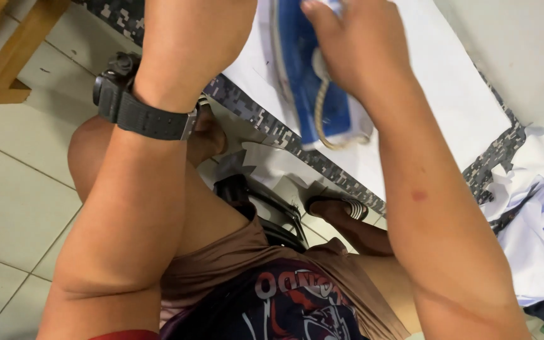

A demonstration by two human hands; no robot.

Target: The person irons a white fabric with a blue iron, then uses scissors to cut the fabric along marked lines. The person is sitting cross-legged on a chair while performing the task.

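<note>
We had our right hand [354, 47] closed in a grip on the handle of the blue-and-white plastic steam iron [313, 75], its long axis running away from us across the white cloth-covered desk [448, 82], while our left hand, nearer the iron's left flank, was cut off from view, so we could not tell its grip.

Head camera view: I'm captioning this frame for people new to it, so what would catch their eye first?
The blue and white iron at top centre stands out, gripped by the right hand on a white cloth over a board with a grey camouflage-pattern edge. Next comes the left forearm, filling the left side and wearing a dark wristwatch; the left hand itself is out of frame. A heap of white clothes lies at right.
</note>
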